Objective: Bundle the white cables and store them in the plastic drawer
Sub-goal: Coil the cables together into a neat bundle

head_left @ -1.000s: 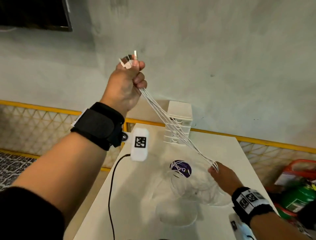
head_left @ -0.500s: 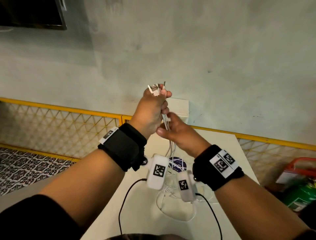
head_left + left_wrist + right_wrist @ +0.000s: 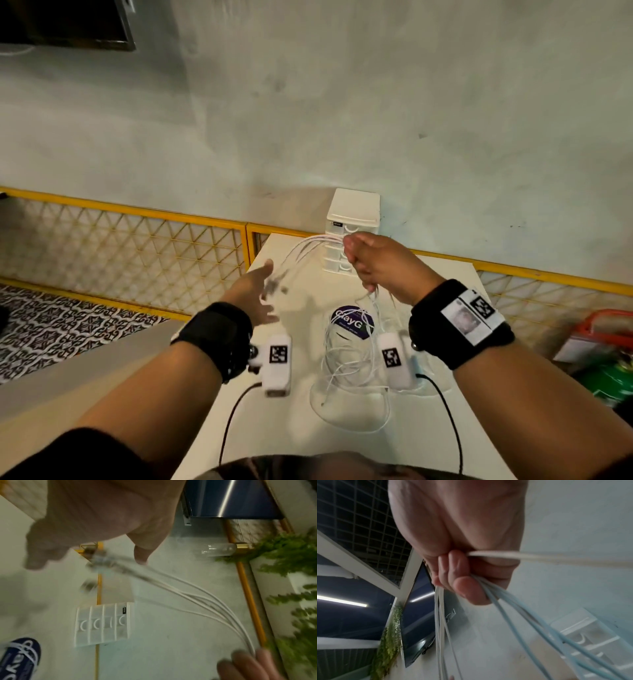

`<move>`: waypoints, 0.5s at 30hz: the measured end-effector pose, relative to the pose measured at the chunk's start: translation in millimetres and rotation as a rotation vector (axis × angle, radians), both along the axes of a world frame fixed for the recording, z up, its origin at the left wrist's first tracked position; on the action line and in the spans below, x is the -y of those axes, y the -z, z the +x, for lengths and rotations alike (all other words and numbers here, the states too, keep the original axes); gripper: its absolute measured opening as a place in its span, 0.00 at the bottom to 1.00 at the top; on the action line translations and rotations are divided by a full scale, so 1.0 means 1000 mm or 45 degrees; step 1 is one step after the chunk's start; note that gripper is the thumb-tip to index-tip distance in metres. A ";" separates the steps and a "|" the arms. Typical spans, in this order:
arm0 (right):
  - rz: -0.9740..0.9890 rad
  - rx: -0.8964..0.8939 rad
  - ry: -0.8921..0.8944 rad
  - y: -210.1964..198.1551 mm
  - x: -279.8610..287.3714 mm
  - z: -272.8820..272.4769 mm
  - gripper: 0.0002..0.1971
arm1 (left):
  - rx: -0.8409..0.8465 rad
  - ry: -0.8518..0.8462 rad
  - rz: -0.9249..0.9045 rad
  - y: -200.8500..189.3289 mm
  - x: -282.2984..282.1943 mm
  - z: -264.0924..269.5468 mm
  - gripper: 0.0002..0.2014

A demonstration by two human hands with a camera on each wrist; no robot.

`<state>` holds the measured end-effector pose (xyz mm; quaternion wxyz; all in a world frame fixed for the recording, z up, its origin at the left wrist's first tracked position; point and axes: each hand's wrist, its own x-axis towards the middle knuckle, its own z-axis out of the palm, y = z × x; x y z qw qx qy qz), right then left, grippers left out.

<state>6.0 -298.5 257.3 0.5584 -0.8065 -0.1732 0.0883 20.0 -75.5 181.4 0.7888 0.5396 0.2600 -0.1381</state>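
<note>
Loose loops of the cables (image 3: 346, 363) lie on the counter (image 3: 294, 428). Farther up, the cables are gripped in the right hand (image 3: 373, 267). The left hand (image 3: 255, 294) is spread open by the plug ends, which should be caught and folded back evenly. The drawer (image 3: 352, 229) waits behind.

Dim indoor light; motion blur; wide-angle distortion.

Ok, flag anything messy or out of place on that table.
The white cables are not bundled: slack loops sprawl across the table and over a purple sticker, while the right hand grips the strands. The plastic drawer unit looks shut.
</note>
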 end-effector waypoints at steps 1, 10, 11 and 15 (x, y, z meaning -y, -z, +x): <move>-0.046 -0.010 -0.023 -0.003 -0.001 0.002 0.17 | 0.027 0.036 0.169 0.003 0.002 -0.006 0.40; -0.012 -0.145 -0.134 -0.024 -0.005 0.004 0.17 | 1.034 0.469 0.459 -0.039 0.049 -0.026 0.17; 0.033 -0.125 -0.105 -0.026 -0.004 0.005 0.17 | 1.039 0.430 0.389 -0.040 0.052 -0.026 0.14; 0.173 -0.022 -0.058 -0.010 0.000 0.006 0.12 | 1.048 0.286 0.076 -0.056 0.055 -0.025 0.14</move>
